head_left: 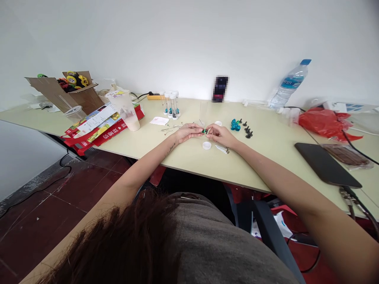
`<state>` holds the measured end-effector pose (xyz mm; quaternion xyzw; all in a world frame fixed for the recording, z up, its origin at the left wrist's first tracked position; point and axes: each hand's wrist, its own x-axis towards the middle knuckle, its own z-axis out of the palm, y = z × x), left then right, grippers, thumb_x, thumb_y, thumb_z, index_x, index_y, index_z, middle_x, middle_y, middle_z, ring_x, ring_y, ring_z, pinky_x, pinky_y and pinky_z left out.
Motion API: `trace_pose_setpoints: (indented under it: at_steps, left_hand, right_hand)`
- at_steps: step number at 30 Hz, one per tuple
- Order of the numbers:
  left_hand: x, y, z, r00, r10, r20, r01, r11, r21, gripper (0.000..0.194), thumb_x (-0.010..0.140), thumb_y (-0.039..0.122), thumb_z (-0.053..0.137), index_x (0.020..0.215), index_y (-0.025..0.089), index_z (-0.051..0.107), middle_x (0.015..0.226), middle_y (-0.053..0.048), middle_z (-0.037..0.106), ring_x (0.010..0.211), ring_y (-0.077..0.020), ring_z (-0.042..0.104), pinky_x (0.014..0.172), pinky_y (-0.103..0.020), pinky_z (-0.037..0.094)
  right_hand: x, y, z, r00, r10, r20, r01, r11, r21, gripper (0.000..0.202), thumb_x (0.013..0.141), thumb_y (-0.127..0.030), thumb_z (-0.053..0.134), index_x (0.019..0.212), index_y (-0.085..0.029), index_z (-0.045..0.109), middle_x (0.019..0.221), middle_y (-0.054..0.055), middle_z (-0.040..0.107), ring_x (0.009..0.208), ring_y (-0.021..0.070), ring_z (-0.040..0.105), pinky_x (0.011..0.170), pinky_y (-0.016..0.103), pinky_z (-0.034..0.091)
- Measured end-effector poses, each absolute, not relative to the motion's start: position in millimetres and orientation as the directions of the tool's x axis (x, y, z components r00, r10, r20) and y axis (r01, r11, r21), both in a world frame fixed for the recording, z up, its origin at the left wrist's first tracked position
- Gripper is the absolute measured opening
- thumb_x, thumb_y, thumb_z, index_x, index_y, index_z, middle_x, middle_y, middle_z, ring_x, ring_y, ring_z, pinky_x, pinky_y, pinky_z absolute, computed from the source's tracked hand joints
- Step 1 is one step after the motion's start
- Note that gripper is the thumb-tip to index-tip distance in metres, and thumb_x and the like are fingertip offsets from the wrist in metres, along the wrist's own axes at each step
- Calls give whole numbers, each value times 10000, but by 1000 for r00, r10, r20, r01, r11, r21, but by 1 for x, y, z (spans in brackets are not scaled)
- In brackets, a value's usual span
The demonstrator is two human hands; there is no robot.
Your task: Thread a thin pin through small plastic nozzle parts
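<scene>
The left hand [188, 133] seemed to have its fingers pinched nearly closed on a small green piece [204, 131], held between the two hands at the dial's centre, likely so that both could steady and turn it. The fingers of the right hand [220, 135] curled in beside it, though whether they gripped or merely touched it could not be told. One white cap [206, 145] lay at six o'clock, metal pins [222, 149] near five, black pieces [249, 135] and teal pieces [235, 125] around three, perhaps grouped by kind for easy reach. Capped tubes [173, 105] stood upright together towards ten on the tabletop [177, 152], probably to keep their contents together. Fingertips covered much of the green piece, hiding its shape; a clear container near twelve [204, 110] was faint, and pixelation obscured the dark object [220, 90] beyond.
</scene>
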<state>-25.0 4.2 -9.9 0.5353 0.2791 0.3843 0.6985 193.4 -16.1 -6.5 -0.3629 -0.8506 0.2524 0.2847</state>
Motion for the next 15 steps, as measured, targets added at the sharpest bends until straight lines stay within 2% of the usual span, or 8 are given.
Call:
trace_pose_setpoints:
  at_steps: [15]
  left_hand:
    - [-25,6,-13,553,832,36,-275,142,951,296,618,165,754,872,63,643,867,-78,653,819,-143,648,895,-298,477]
  right_hand:
    - [194,-15,-9,-569,764,306,477,609,-634,497,800,-548,496,1091,-146,489,817,25,563,586,26,439,547,136,338]
